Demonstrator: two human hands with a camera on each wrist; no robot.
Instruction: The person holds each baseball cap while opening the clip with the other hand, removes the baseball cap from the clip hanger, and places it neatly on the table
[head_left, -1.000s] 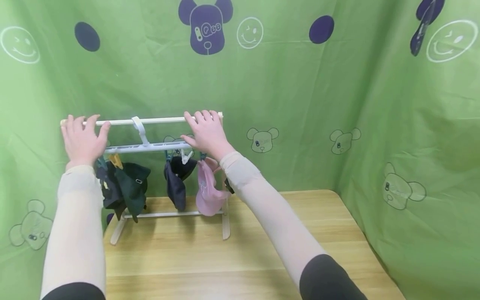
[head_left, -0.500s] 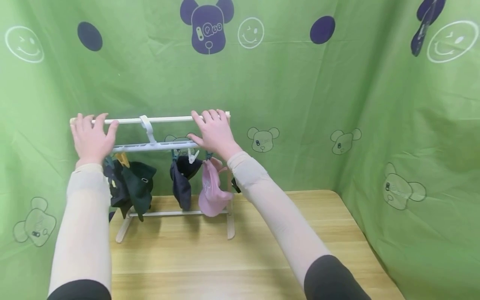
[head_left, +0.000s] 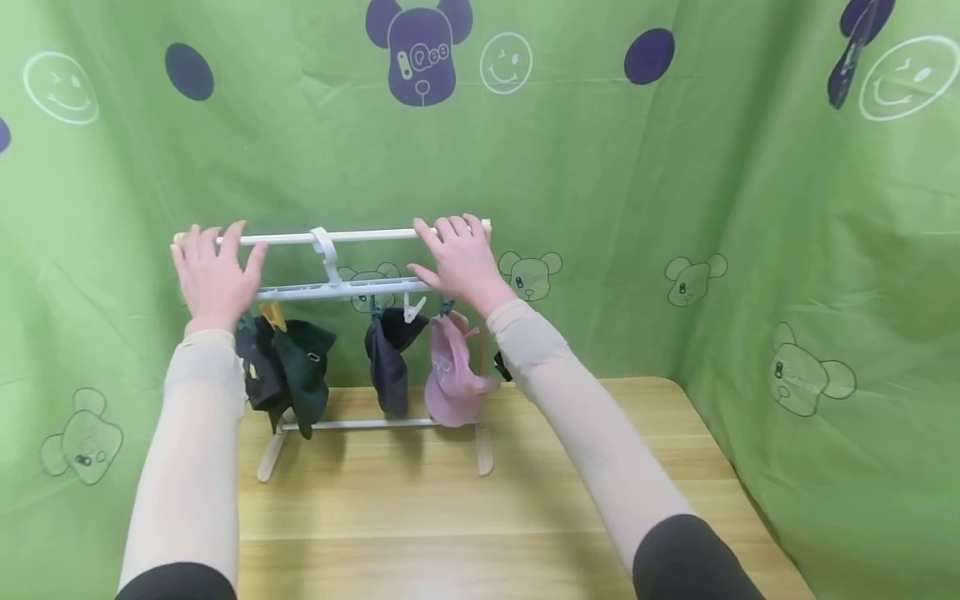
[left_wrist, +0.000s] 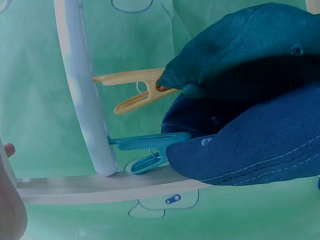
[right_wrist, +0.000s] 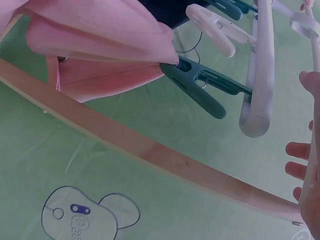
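A small wooden rack (head_left: 486, 450) stands on the table, hung with caps. My left hand (head_left: 217, 282) holds the left end of its white top rod (head_left: 288, 239), fingers over it. My right hand (head_left: 467, 262) grips the rod near its right end; in the right wrist view its fingertips (right_wrist: 296, 170) hook past the rod. Between them a pale clip hanger (head_left: 341, 290) hangs by its hook (head_left: 326, 250). Clipped below are a dark green cap (head_left: 306, 375), a navy cap (left_wrist: 250, 140), a dark cap (head_left: 388, 371) and a pink cap (head_left: 453, 375).
The wood-grain table (head_left: 600, 467) extends to the right of the rack and in front of it. Green printed cloth (head_left: 585, 167) encloses the back and both sides. A yellow clip (left_wrist: 135, 82) and a white clip (right_wrist: 215, 30) are on the hanger; the white one holds nothing.
Both hands and the rack, with its hanger and caps, have moved to the right along the table. The hands keep their places on the rod.
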